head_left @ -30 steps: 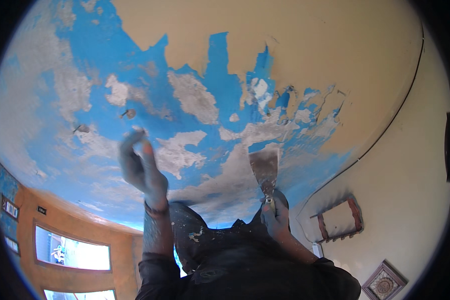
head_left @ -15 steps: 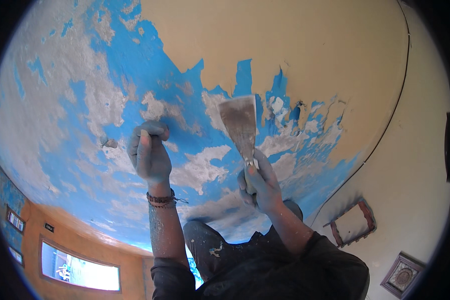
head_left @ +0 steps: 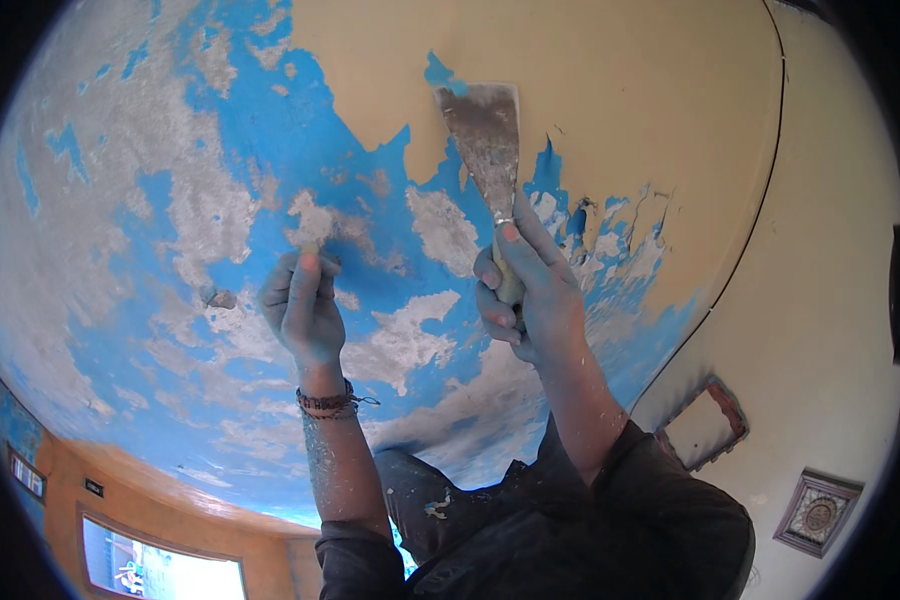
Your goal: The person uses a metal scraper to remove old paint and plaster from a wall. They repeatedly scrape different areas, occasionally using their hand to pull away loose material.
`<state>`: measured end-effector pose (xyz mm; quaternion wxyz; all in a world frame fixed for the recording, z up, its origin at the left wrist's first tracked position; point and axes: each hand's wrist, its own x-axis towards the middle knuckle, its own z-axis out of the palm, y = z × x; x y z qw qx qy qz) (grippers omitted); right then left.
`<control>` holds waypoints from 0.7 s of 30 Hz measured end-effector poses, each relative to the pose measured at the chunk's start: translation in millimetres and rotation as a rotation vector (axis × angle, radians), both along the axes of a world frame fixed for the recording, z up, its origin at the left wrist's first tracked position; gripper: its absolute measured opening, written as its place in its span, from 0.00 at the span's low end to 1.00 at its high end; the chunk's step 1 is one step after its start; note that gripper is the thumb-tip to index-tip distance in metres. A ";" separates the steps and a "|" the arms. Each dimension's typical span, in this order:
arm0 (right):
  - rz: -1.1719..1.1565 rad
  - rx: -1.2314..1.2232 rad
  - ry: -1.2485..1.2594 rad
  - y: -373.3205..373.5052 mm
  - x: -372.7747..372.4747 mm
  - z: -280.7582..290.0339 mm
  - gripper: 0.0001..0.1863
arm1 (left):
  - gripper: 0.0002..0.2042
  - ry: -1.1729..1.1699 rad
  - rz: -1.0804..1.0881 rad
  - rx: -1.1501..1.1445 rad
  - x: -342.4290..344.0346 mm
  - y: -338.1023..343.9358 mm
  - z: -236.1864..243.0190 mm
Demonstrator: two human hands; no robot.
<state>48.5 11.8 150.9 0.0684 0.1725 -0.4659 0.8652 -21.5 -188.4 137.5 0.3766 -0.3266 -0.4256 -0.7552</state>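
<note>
In my right hand (head_left: 535, 285) is a paint scraper (head_left: 485, 135), its handle wrapped by my fingers and its wide, stained metal blade pointing up the view. The blade lies over cream paint on the peeling ceiling (head_left: 370, 60), and a small blue paint flake (head_left: 442, 74) shows at its upper left corner. To the left, my left hand (head_left: 308, 305) is raised before the blue and grey patches, fingers curled and thumb pressed against them. Whatever it may pinch is too small to make out. A dark bracelet circles that wrist.
A dark cable (head_left: 745, 265) runs along the ceiling's right edge. On the right wall hang an ornate frame (head_left: 740, 405) and a square carved panel (head_left: 818, 512). A bright window (head_left: 160, 562) is set in the orange wall at lower left. Ragged paint edges (head_left: 610, 235) stand right of the scraper.
My right hand and the scraper have moved up the view, the blade passing from the blue edge onto cream paint. A blue flake now shows at its corner. My left hand stays nearly in place.
</note>
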 end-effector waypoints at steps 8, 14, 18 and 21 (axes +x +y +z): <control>0.003 0.283 -0.133 15.2 9.5 -134.2 0.25 | 0.11 0.058 0.132 -0.143 -0.5 -1.8 -6.6; -0.130 0.374 -0.089 39.7 18.3 -161.8 0.25 | 0.08 0.286 0.934 -0.494 17.9 27.4 13.6; -0.073 0.292 -0.057 36.1 15.5 -150.1 0.26 | 0.23 0.337 1.096 -0.796 15.3 60.6 36.4; -0.001 0.230 -0.004 33.4 19.1 -142.5 0.27 | 0.29 0.252 1.352 -0.950 -13.2 74.3 49.9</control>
